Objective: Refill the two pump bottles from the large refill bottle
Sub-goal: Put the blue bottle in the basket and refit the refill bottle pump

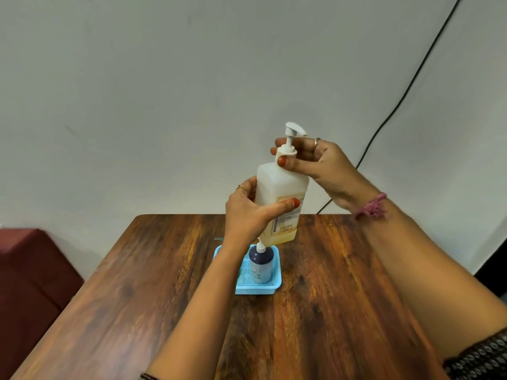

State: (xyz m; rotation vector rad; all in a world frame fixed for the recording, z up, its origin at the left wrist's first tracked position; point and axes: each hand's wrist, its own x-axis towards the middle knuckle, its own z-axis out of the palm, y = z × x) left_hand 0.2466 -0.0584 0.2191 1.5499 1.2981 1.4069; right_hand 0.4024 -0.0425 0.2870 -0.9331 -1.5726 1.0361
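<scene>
A large translucent pump bottle (279, 187) with a little yellow liquid at its bottom is held upright above the table. My left hand (247, 212) grips its body from the left, thumb across the label. My right hand (318, 163) pinches the white pump collar (286, 150) at the neck. Below it, a small dark blue bottle (260, 263) with a white nozzle stands in a light blue tray (275, 286). My left forearm hides part of the tray.
The wooden table (137, 283) runs back to a grey wall. A black cable (411, 83) hangs down the wall at the right. A dark red seat (30, 272) stands to the left of the table.
</scene>
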